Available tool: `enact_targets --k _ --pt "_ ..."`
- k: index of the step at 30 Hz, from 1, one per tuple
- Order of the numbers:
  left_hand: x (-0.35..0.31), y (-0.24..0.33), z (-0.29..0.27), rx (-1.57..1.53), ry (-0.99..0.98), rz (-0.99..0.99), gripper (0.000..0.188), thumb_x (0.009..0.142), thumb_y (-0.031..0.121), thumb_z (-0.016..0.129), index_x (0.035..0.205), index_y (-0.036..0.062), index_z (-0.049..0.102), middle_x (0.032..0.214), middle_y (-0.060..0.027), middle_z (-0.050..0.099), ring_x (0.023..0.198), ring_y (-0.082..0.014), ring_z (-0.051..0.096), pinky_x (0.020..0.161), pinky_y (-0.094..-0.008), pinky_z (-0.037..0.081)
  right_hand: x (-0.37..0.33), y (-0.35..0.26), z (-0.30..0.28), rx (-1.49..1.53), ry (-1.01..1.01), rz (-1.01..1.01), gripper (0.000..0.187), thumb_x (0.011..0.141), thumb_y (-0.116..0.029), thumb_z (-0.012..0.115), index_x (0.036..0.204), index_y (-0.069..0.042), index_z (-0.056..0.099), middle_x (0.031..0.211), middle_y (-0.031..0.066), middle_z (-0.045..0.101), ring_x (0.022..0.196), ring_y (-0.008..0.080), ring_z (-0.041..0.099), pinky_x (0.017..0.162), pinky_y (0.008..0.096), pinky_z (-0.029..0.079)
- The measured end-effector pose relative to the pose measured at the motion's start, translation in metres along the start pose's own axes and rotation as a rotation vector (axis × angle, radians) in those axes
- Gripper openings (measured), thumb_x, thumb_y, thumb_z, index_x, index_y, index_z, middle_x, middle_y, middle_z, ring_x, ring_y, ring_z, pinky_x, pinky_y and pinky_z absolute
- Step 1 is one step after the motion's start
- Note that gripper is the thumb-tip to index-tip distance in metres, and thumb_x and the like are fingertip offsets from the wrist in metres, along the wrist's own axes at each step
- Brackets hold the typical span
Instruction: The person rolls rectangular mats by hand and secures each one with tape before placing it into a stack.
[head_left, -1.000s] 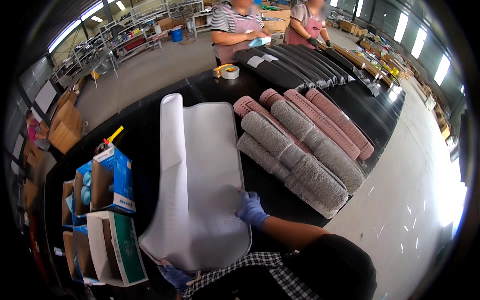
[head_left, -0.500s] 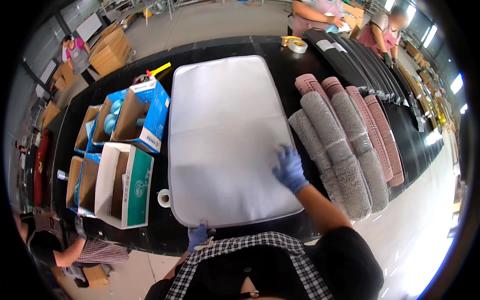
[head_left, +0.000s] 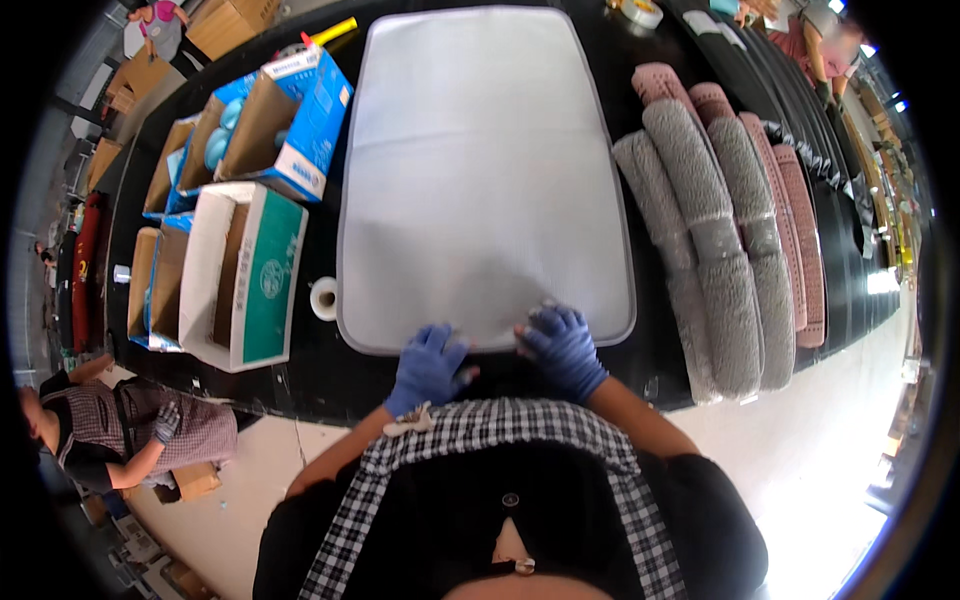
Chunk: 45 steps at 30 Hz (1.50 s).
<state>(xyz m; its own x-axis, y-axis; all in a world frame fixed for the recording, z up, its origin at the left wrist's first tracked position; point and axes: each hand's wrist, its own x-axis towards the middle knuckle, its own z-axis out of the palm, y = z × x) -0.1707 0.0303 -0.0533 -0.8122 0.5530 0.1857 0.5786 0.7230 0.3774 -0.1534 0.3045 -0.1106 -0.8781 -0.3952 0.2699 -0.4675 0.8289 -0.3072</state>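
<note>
A pale grey-white mat with rounded corners and a grey bound edge lies flat on the black table in front of me. My left hand, in a blue glove with bare fingertips showing, rests at the mat's near edge, fingers stretched over it and thumb apart. Gloved the same way, my right hand lies at the near edge further right, its fingers spread on the mat's surface. Neither hand visibly lifts the edge. Left of the mat, near its lower corner, stands a small white roll.
Open cardboard boxes, including a blue one and a green-and-white one, stand left. Rolled grey plush mats and pink ones lie right, with black wrapped bundles beyond. A co-worker is at lower left.
My right hand has slid from the mat's right middle toward its near edge. My left hand has moved slightly right and onto the edge. The view has tilted down.
</note>
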Motion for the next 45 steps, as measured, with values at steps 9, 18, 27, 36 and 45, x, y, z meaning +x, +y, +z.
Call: enact_targets --k 9,18,27,36,45 --pt "-0.035 -0.046 -0.009 0.362 0.117 -0.168 0.042 0.092 0.038 0.068 0.127 0.0144 0.063 0.121 -0.016 0.06 0.115 -0.0382 0.056 0.1 -0.0539 0.043 0.014 0.002 -0.012 0.063 -0.018 0.043 0.027 0.08 -0.043 0.077 0.09 -0.019 0.072 0.089 0.0038 0.066 0.095 0.0287 0.062 0.085 0.0467 0.047" --pt "-0.063 -0.173 -0.049 -0.409 0.392 -0.623 0.046 0.089 0.004 0.073 0.132 0.0083 0.058 0.124 -0.0129 0.063 0.106 -0.0202 0.065 0.085 -0.0356 0.056 0.003 0.004 -0.002 0.084 0.007 0.03 0.038 0.074 -0.043 0.082 0.098 -0.018 0.067 0.095 0.0028 0.062 0.096 0.0287 0.06 0.085 0.0471 0.046" --pt "-0.064 -0.167 -0.077 0.044 0.282 -0.843 0.035 0.087 -0.001 0.067 0.122 0.004 0.066 0.108 -0.0115 0.072 0.099 -0.0167 0.067 0.094 -0.0316 0.053 -0.01 -0.002 0.007 0.021 0.068 0.077 0.042 0.075 -0.042 0.082 0.107 -0.018 0.066 0.11 0.0064 0.061 0.109 0.0313 0.059 0.092 0.0495 0.046" --pt "-0.022 -0.053 -0.052 0.212 0.122 -0.24 0.026 0.092 0.024 0.068 0.114 0.0102 0.064 0.113 -0.0139 0.063 0.1 -0.034 0.062 0.089 -0.0453 0.052 -0.003 0.0 0.0 0.054 0.037 0.1 0.036 0.077 -0.044 0.08 0.099 -0.018 0.068 0.099 0.0033 0.063 0.102 0.0293 0.059 0.089 0.0469 0.046" --pt "0.008 -0.027 0.053 -0.028 0.09 -0.133 0.025 0.083 0.031 0.078 0.089 0.0114 0.064 0.088 -0.0081 0.061 0.086 -0.0309 0.059 0.075 -0.0457 0.045 0.033 0.009 -0.012 0.072 -0.118 0.213 0.045 0.073 -0.055 0.08 0.09 -0.015 0.07 0.088 0.0031 0.064 0.094 0.0288 0.06 0.09 0.0475 0.042"
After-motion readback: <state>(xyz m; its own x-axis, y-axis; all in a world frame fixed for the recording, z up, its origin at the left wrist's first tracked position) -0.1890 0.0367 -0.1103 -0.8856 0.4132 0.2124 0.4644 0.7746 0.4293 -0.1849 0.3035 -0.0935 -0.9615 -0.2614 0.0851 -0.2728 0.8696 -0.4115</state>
